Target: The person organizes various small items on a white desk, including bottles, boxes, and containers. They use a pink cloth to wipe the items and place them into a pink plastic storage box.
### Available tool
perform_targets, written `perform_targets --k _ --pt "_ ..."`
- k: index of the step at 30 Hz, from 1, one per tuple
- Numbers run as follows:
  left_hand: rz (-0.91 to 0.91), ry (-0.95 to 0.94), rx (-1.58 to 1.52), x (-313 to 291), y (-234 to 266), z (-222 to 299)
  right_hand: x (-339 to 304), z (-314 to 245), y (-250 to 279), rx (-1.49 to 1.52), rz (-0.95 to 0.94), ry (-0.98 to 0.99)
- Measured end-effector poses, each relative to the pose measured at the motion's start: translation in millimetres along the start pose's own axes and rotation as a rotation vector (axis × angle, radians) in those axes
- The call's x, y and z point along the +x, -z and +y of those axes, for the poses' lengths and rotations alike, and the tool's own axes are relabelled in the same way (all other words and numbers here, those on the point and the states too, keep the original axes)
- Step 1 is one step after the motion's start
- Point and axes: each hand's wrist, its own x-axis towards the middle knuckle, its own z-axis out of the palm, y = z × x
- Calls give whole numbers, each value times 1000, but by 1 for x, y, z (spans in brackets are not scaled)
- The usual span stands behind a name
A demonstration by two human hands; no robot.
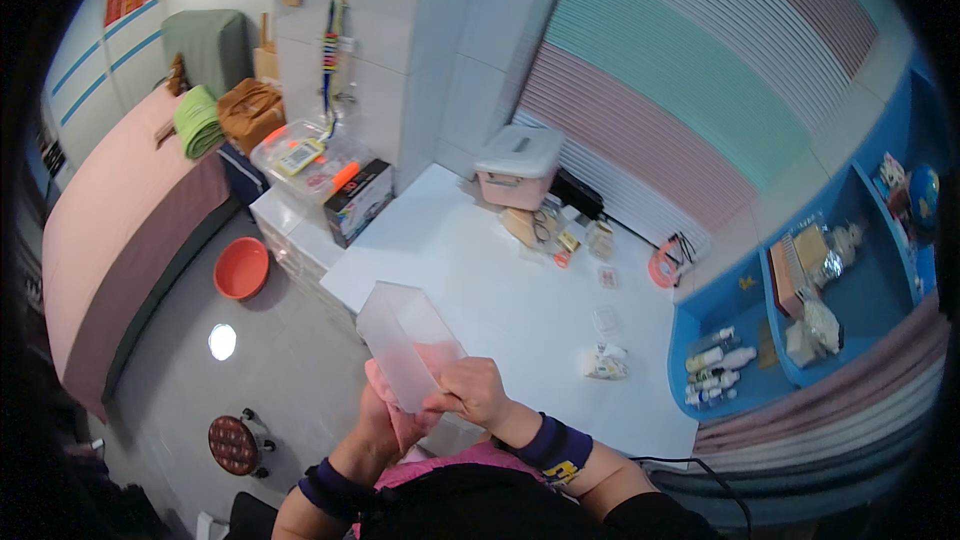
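Observation:
A frosted, see-through plastic box, open at the top, is held tilted close to my body, beyond the near-left edge of the white table. My right hand grips its near right wall, thumb and fingers closed round the rim. Below and to the left, my left hand presses a pink cloth against the box's outside and holds it from underneath. Part of the left fingers is hidden by the cloth and box. Some pink shows through the frosted wall.
On the white table stand a lidded pink-and-white storage box, small loose items, a pink tape roll and a white packet. Blue shelves with bottles are at right. A red basin and a round stool stand on the floor.

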Motion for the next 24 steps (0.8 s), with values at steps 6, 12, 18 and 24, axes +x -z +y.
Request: perform_targets --k 6,12,18,24 --pt "191 163 338 39 13 -19 -30 41 26 -157 8 -281" --pt "89 78 895 82 10 -33 -96 101 63 -333 25 -567" --pt "257 -76 943 113 13 -39 -176 148 88 -411 -54 -522" --pt "225 12 950 134 17 -55 -222 187 95 -476 -219 -315"
